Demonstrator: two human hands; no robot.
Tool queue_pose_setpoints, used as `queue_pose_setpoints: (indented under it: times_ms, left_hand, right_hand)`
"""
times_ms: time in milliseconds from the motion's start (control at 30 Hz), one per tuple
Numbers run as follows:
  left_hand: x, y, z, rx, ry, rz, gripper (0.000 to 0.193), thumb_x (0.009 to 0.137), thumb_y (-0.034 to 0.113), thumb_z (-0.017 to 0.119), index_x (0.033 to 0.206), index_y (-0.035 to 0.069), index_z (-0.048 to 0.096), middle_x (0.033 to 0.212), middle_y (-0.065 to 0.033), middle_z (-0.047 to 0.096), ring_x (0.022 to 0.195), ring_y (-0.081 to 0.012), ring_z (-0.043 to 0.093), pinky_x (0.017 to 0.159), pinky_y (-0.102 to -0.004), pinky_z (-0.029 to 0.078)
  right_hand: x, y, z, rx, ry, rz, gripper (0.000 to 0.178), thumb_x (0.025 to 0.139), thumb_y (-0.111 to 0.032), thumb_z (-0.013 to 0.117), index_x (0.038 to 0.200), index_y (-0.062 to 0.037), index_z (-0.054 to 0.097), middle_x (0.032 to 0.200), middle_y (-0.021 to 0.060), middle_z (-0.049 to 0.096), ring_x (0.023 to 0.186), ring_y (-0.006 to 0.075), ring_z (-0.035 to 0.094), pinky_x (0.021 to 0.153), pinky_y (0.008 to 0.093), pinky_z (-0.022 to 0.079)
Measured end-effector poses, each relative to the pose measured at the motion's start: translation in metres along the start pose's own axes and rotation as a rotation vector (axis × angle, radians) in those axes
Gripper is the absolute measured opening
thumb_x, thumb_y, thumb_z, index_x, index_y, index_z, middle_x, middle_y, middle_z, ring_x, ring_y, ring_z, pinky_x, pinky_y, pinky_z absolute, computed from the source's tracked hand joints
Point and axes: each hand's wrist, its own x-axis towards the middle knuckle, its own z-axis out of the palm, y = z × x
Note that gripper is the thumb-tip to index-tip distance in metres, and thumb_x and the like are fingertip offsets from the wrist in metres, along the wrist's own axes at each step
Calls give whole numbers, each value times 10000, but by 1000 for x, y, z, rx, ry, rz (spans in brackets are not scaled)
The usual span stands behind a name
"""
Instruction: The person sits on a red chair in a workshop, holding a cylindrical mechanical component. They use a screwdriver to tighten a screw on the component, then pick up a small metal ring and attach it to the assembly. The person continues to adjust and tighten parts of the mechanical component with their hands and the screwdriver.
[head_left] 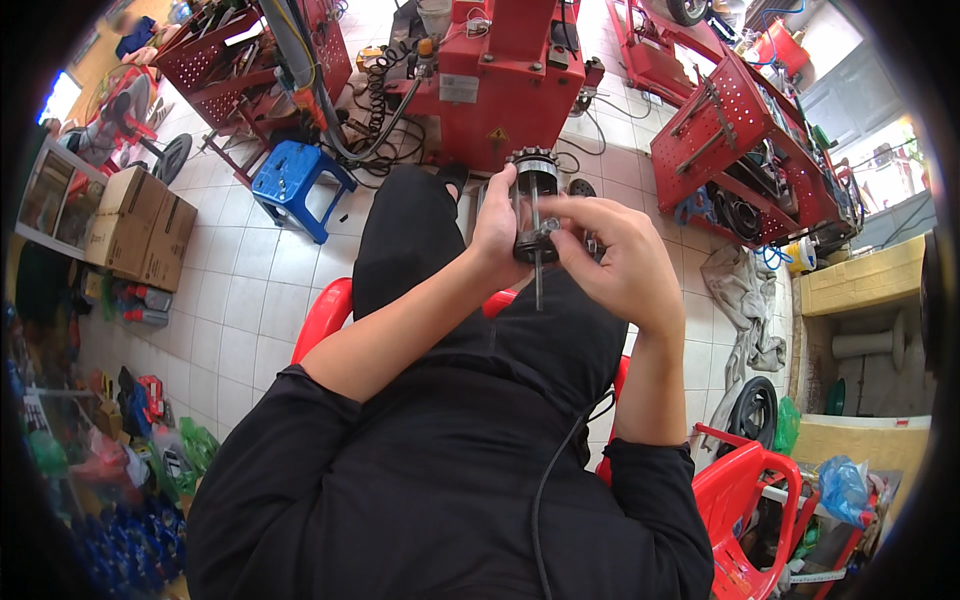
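Head view: we see a dark, hub-like metal part between the two hands, above the lap, standing nearly upright. The left hand holds it from the left, half curled, with its thumb pointing up along that side of the part and its other fingers mostly hidden from us behind it. The right hand comes in from the right, loosely bent, its index finger reaching across the front of the part and its thumb beside the lower end. We cannot tell whether this hand grips anything there or only touches the surface.

At the part's upper end, just beyond the left thumb, we see a toothed ring over a shiny metal band. At the lower end, between the left palm and the right thumb, sits a dark round flange. A thin rod runs through the middle and sticks out below both hands, toward the body.

Beyond the hands we see a red machine. Well to the left of the left hand stands a blue stool; off to the right of the right hand, a pale crumpled cloth lies on the tiled floor.
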Motion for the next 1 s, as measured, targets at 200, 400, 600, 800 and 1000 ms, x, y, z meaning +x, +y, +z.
queue_pose_setpoints:
  times_ms: [200,400,600,800,1000]
  left_hand:
    - [1,0,-5,61,5,-23,637,949,597,185,1008,77,548,851,-88,598,812,-228,585,730,-417,490]
    - [-3,1,5,42,41,-41,649,945,602,167,1001,87,557,855,-71,595,822,-214,586,722,-411,485]
    - [3,1,-7,44,-8,-89,636,952,588,168,987,85,555,869,-72,593,822,-210,588,744,-418,491]
    - [2,-1,-2,56,41,-56,638,954,589,165,1009,85,553,868,-74,593,791,-194,588,739,-402,499]
    - [3,-2,-6,31,26,-47,636,956,590,173,1026,82,549,892,-84,602,797,-201,593,734,-396,504]
  right_hand:
    - [1,0,0,-67,-13,41,195,797,-192,671,950,-71,665,752,109,633,658,274,620,608,359,477]
    - [0,4,5,-42,21,14,213,798,-242,690,911,-63,662,756,107,637,672,288,628,613,371,477]
    - [2,-1,2,-63,33,53,229,808,-273,689,849,-53,638,753,106,641,676,291,631,607,372,477]
    - [1,3,4,-99,6,78,225,800,-267,691,867,-62,630,744,98,637,673,277,632,606,367,480]
    - [2,-1,5,-39,25,38,209,799,-259,682,842,-63,621,749,96,642,667,270,632,605,370,484]
